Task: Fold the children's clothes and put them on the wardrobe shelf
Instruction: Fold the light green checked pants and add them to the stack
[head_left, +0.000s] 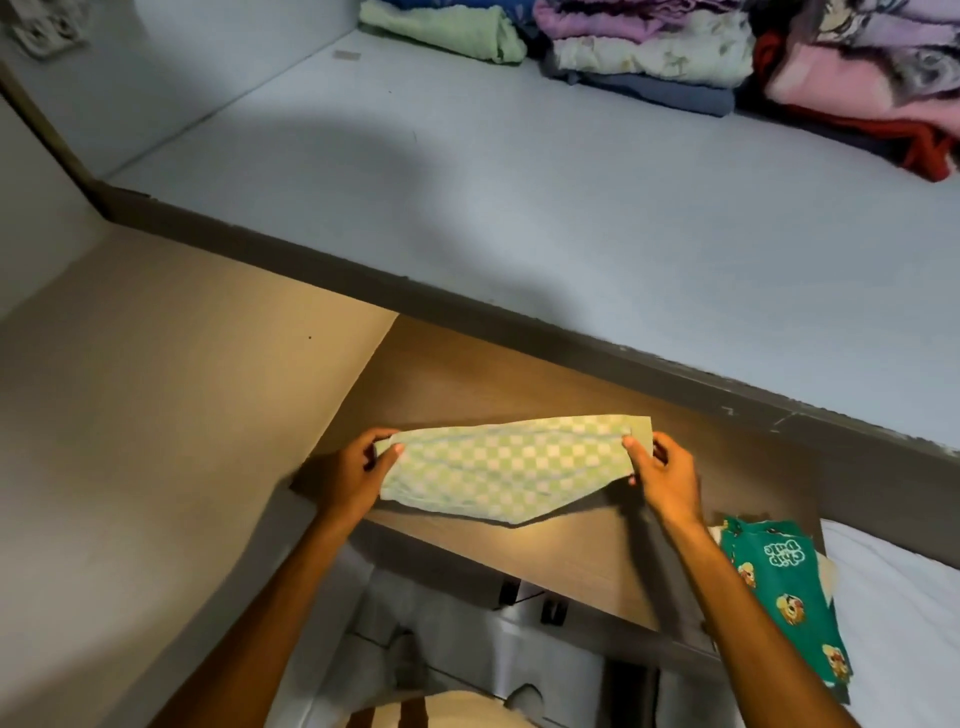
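**Checked garment stretched between two hands, below the shelf**

Nearest the camera, both forearms reach forward. The left hand pinches one end of the green checked garment and the right hand pinches the other, holding it taut just above a brown wooden surface. The wardrobe shelf lies beyond, with folded clothes stacked at its back. A teal printed garment waits at right. Likely risk: the thin cloth could sag or slip from a fingertip pinch, spoiling the fold
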